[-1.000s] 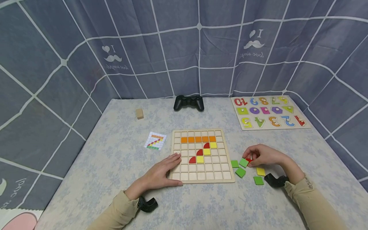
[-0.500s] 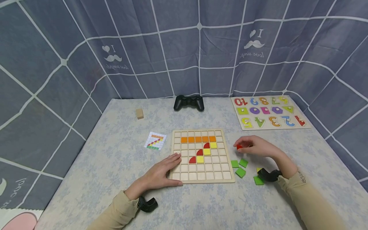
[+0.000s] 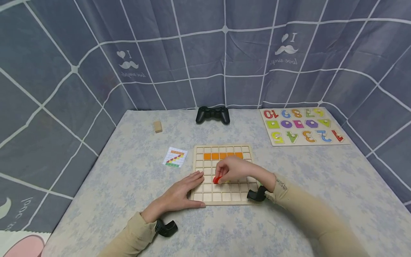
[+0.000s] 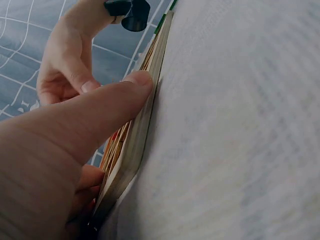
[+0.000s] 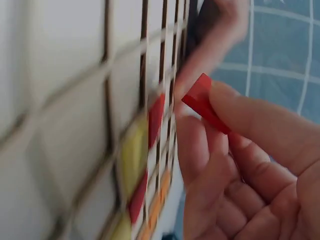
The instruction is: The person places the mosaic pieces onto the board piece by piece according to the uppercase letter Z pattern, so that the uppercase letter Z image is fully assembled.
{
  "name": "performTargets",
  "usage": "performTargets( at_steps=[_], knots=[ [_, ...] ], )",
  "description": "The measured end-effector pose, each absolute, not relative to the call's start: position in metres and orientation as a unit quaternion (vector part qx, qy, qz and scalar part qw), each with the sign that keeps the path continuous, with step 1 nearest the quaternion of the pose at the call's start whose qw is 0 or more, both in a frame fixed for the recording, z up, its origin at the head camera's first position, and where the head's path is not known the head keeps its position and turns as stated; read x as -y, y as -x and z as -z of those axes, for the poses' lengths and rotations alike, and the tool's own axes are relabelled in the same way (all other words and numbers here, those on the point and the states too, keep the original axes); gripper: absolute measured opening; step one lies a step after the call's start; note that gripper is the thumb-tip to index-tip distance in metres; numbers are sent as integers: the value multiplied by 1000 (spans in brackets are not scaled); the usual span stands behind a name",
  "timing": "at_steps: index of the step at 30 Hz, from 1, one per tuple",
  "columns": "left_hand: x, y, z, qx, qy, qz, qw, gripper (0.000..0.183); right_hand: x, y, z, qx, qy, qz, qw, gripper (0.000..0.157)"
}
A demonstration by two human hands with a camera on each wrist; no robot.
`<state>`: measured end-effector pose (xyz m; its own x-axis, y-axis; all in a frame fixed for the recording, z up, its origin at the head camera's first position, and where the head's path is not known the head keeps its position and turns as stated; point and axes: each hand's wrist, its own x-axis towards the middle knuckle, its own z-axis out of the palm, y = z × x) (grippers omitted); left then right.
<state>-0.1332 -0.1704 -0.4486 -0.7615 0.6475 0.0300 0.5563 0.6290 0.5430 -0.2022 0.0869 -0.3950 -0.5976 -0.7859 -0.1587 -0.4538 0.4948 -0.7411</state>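
Observation:
My right hand (image 3: pixel 236 167) pinches a red tile (image 5: pixel 205 105) between thumb and fingers, close over the wooden grid board (image 3: pixel 217 197). In the right wrist view the tile is held off the surface, beside laid red (image 5: pixel 156 120) and yellow tiles (image 5: pixel 134 150). A row of orange tiles (image 3: pixel 215 156) fills part of the board's upper side. My left hand (image 3: pixel 181 194) rests at the board's left edge, fingers extended over the rim; its thumb (image 4: pixel 122 92) lies along the side in the left wrist view. Most red and yellow tiles are hidden under the right hand in the head view.
Left of the board lies a small pattern card (image 3: pixel 175 157). Farther back are a wooden block (image 3: pixel 157 126) and a black game controller (image 3: pixel 212 115). A number-and-shape puzzle board (image 3: pixel 305 141) lies at the back right. My right forearm covers the loose green tiles' area.
My right hand has lifted the red tile from beside the loose green tiles and carried it left over the grid board. The left hand stays on the board's edge.

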Motion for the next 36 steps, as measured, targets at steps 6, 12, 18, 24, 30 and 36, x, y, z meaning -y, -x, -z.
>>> performTargets(
  at_steps=[6,12,18,24,30,36],
  knots=[
    [171,132,448,-898,-335,-273,82,90,-54,199,400,-842,361,309,254,8],
    [171,133,448,-898,-337,-273,79,91,-43,196,403,-850,380,277,239,7],
    [171,133,449,-897,-337,-274,77,92,-51,192,401,-858,384,263,215,12],
    [170,133,449,-899,-335,-271,80,92,-88,196,386,-846,369,315,222,23],
    [170,133,449,-899,-336,-267,85,92,-148,196,371,-833,356,361,220,29],
    [170,133,449,-900,-334,-266,86,92,-209,186,370,-843,315,378,218,31]
  ],
)
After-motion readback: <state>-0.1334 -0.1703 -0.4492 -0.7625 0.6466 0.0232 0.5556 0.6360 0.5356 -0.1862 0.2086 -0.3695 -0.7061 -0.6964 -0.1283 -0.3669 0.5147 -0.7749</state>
